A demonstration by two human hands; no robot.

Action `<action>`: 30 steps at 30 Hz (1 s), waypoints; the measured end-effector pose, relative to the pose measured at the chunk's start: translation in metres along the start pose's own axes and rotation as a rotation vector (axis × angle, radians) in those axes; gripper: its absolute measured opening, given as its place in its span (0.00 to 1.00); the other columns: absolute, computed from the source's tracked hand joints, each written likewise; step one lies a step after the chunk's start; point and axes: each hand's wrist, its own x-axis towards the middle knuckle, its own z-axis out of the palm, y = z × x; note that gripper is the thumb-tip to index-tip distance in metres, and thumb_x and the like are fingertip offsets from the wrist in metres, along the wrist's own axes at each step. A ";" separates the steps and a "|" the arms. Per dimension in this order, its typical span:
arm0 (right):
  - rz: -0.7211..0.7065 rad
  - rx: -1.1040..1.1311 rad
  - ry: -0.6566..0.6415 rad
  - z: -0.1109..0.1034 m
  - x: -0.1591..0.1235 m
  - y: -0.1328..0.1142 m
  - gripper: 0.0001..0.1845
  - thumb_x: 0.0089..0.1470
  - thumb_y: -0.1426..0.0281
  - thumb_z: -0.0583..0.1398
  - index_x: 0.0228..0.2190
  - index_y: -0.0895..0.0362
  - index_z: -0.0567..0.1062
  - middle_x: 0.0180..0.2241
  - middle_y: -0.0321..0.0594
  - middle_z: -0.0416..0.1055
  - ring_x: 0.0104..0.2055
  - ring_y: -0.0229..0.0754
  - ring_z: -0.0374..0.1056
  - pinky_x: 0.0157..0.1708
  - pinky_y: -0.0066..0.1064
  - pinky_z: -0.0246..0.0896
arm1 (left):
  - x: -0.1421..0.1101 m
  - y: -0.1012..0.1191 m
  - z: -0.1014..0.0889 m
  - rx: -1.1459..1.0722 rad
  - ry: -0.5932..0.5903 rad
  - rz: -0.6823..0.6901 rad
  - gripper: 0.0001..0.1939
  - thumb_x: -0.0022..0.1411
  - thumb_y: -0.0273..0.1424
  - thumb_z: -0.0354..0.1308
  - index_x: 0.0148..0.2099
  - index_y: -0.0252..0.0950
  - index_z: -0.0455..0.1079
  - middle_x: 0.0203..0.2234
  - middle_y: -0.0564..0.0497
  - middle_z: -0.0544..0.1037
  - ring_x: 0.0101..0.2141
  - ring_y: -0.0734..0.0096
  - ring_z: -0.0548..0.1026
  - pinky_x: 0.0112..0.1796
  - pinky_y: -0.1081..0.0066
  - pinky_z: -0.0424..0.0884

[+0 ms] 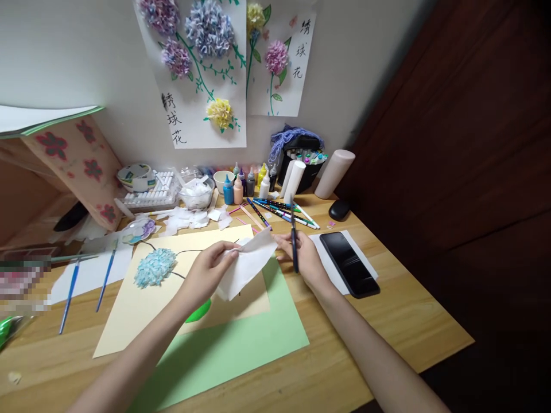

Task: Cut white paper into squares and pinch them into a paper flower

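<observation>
My left hand [210, 265] pinches the left edge of a white paper tissue [247, 267], holding it up above a cream sheet [142, 304]. My right hand [301, 258] grips the tissue's right corner and also holds a dark blue pen [294, 241] upright between its fingers. On the cream sheet lies a pale blue crumpled-paper flower [155, 267] with a thin drawn stem and a green leaf [198, 312] partly hidden by my forearm. A light green sheet [241, 350] lies beneath the cream one.
A black phone [349, 264] rests on white paper right of my right hand, with a black mouse [340, 210] behind. Coloured pens [279, 211], paint bottles [241, 183], a marker box [303, 163], torn tissue [189, 218] and two blue brushes [86, 284] surround the sheets. The desk edge [430, 367] drops off right.
</observation>
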 end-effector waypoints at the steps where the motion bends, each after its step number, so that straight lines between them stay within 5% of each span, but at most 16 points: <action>1: 0.011 0.036 -0.005 0.000 0.000 0.001 0.19 0.38 0.59 0.67 0.27 0.56 0.67 0.29 0.38 0.71 0.28 0.39 0.70 0.25 0.29 0.69 | -0.001 -0.002 0.001 -0.032 -0.009 -0.005 0.16 0.58 0.41 0.54 0.43 0.36 0.71 0.36 0.48 0.77 0.36 0.64 0.72 0.33 0.73 0.63; 12: 0.061 0.136 -0.023 0.002 -0.002 0.004 0.25 0.27 0.61 0.72 0.25 0.57 0.66 0.22 0.30 0.68 0.23 0.35 0.66 0.28 0.29 0.65 | 0.000 -0.008 0.015 -0.237 -0.135 -0.025 0.16 0.56 0.39 0.58 0.41 0.32 0.71 0.37 0.45 0.77 0.36 0.66 0.72 0.35 0.72 0.65; 20: -0.062 0.085 0.031 0.003 -0.003 0.003 0.22 0.33 0.62 0.70 0.26 0.57 0.66 0.23 0.29 0.64 0.24 0.33 0.62 0.27 0.26 0.59 | -0.002 -0.012 0.017 -0.156 -0.055 0.010 0.14 0.57 0.39 0.57 0.39 0.32 0.72 0.34 0.47 0.77 0.34 0.68 0.73 0.34 0.72 0.66; 30: -0.167 0.018 -0.001 0.012 -0.014 -0.010 0.22 0.32 0.62 0.70 0.25 0.56 0.66 0.25 0.33 0.66 0.27 0.36 0.63 0.31 0.29 0.61 | 0.010 0.016 0.029 -0.238 -0.045 0.048 0.26 0.56 0.37 0.58 0.56 0.33 0.60 0.43 0.42 0.76 0.41 0.62 0.75 0.37 0.68 0.69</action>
